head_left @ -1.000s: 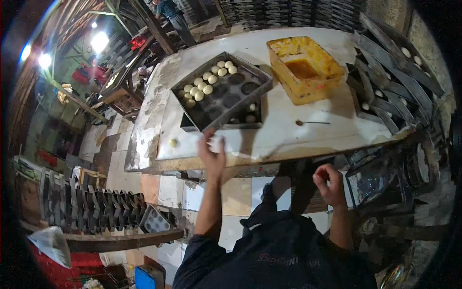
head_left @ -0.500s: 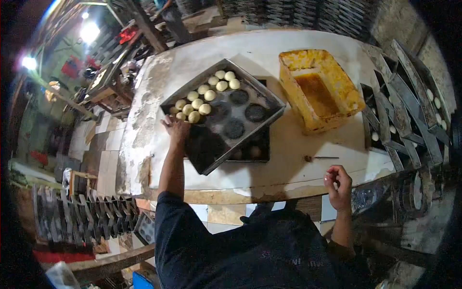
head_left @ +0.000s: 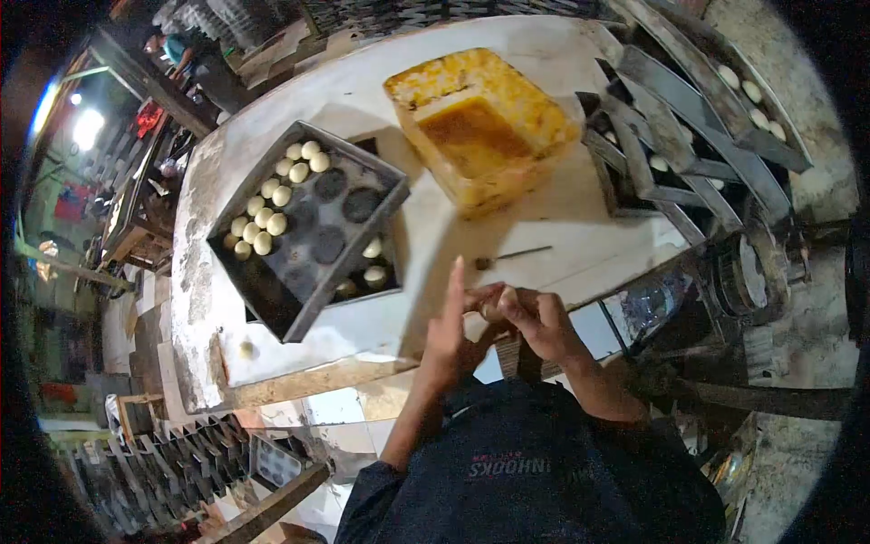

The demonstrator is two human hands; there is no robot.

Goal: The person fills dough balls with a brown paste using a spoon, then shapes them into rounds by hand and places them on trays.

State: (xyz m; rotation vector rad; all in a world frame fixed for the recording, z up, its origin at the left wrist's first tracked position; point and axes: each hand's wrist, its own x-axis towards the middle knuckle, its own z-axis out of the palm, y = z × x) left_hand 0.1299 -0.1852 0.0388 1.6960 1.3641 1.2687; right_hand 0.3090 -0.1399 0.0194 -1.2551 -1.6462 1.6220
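My left hand (head_left: pixel 450 334) is in front of me by the table's near edge, index finger stretched out and its other fingers reaching toward my right hand. My right hand (head_left: pixel 542 328) has its fingers curled against the left fingers; whether something small lies between them I cannot make out. To the left, a square metal tray (head_left: pixel 313 304) holds several pale dough balls (head_left: pixel 263 218) along one side, with dark round marks on its bare bottom. It rests at an angle on a second tray (head_left: pixel 393 263) holding more balls. A single pale ball (head_left: pixel 246 349) lies on the table.
A yellow-stained tub (head_left: pixel 471 195) stands behind my hands, with a thin stick-like tool (head_left: pixel 521 253) in front of it. Stacked metal trays (head_left: pixel 698 136) with dough balls are at the right. Another person (head_left: pixel 186 59) stands far back left.
My left hand has left the tray's corner and come over to my right hand, which has moved left. The view has turned, shifting the table's contents left. The single ball is now visible.
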